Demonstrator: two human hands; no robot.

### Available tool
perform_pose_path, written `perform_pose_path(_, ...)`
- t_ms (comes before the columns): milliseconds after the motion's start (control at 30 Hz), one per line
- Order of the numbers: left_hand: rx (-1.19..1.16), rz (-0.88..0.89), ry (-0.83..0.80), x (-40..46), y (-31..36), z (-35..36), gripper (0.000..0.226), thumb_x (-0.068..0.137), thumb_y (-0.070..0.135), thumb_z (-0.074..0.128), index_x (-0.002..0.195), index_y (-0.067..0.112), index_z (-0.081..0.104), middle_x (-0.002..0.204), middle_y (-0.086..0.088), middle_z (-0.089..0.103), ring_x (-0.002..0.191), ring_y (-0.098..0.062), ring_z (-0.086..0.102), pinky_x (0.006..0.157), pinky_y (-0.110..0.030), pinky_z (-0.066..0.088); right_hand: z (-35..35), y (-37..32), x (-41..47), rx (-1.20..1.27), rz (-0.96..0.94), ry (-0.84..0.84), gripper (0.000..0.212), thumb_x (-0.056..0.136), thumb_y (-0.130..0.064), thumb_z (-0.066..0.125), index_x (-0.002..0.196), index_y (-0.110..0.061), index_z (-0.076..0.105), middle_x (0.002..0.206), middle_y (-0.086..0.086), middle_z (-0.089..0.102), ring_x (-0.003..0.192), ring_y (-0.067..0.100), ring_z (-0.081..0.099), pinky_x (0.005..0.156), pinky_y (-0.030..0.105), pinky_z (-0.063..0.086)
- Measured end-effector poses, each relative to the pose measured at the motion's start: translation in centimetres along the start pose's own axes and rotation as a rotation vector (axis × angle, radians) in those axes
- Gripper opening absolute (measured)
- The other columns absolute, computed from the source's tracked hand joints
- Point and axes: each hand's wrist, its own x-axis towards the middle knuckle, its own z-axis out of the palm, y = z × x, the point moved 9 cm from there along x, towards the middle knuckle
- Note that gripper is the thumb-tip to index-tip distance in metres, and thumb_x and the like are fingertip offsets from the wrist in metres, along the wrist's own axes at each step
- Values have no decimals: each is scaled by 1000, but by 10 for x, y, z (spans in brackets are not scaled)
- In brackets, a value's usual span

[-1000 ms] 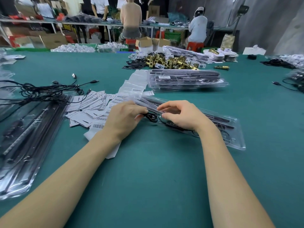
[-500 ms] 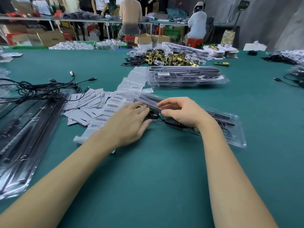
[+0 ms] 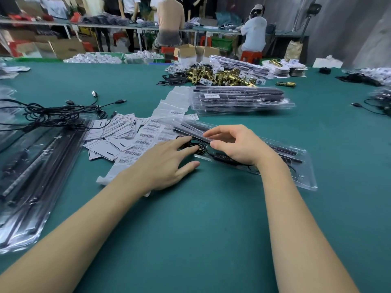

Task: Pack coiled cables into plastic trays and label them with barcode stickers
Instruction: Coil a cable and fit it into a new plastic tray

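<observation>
**Both hands at the clear tray, pressing the coil in**

Two bare forearms reach in from the near edge over the green table [image 3: 190, 240]. The left hand [image 3: 167, 166] lies palm down with fingers spread wide, fingertips on the coiled cable [image 3: 197, 148] at the near-left end of the plastic tray [image 3: 304, 176]; it grips nothing. The right hand [image 3: 237, 144] arches over the tray, thumb and forefinger close together above a dark rod; whether they pinch anything cannot be told.

The tray is clear and long, running from the hands away to the right, and holds dark rods and a black inline controller [image 3: 225, 157].

Since a second ago the left hand has flattened from a curled grip and its fingers have opened.

Left of the tray lie barcode stickers [image 3: 146, 136], farther left loose black cables [image 3: 53, 115]. Beyond sits a stack of filled trays [image 3: 239, 100], then brass hardware [image 3: 220, 76].
</observation>
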Motion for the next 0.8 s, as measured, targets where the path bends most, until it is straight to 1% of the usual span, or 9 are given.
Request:
perform_pose_path(67,-14,-5,4,0,-1,0,62,98,62,26,151,34,38,164,6,22,142,-18,36,117,-31,27,-1,0,0,14,-2,6,22,95,-25,65,110,-40,72,109,-21,71,105,-9,63,72,7,51)
perform_pose_path(133,-17,-11,16,-1,-4,0,62,98,62,28,151,33,39,164,6,23,141,-18,37,115,-30,26,-1,1,0,18,-4,7,22,95,-25,66,109,-40,72,109,-20,71,106,-9,63,75,10,51)
perform_pose_path(267,22,-9,33,-2,-4,-3,70,93,69,21,150,33,40,163,5,26,144,-16,33,118,-33,26,-1,2,1,14,0,6,22,95,-25,66,109,-40,72,108,-20,72,104,-10,63,73,9,50)
perform_pose_path(333,22,10,20,-3,-1,0,73,92,71,20,151,31,35,163,6,26,147,-15,28,120,-34,24,-1,1,2,7,-2,8,21,95,-25,66,109,-40,72,107,-21,72,102,-10,64,71,7,50)
perform_pose_path(433,-74,-10,25,-3,-2,-1,74,93,68,30,153,24,25,159,2,32,143,-18,34,119,-33,25,-3,0,1,1,2,16,21,95,-25,66,109,-39,72,107,-22,72,101,-11,64,70,5,49)
perform_pose_path(500,-68,-22,31,-3,1,-2,75,94,66,31,153,20,24,158,0,33,141,-20,36,118,-32,24,-5,0,1,-9,1,23,21,95,-25,66,110,-38,72,107,-21,72,102,-10,64,74,8,50)
perform_pose_path(633,19,-42,1,-1,11,-2,80,95,67,26,154,13,28,162,-2,26,144,-18,29,118,-33,18,-7,-5,1,-18,-23,36,22,97,-22,64,113,-36,71,107,-22,71,104,-11,63,90,12,46)
perform_pose_path(700,35,-38,4,-2,18,-5,83,93,70,24,151,11,34,159,-4,31,140,-20,32,115,-34,22,-7,-6,0,-56,-22,6,26,96,-16,63,114,-34,72,112,-19,71,109,-10,62,97,13,45)
perform_pose_path(800,85,-48,-3,0,35,-4,91,88,74,13,145,9,38,154,-9,37,138,-23,36,111,-37,30,-9,-4,-1,-82,5,-24,35,95,-5,57,113,-30,73,121,-13,70,117,-6,60,103,15,43)
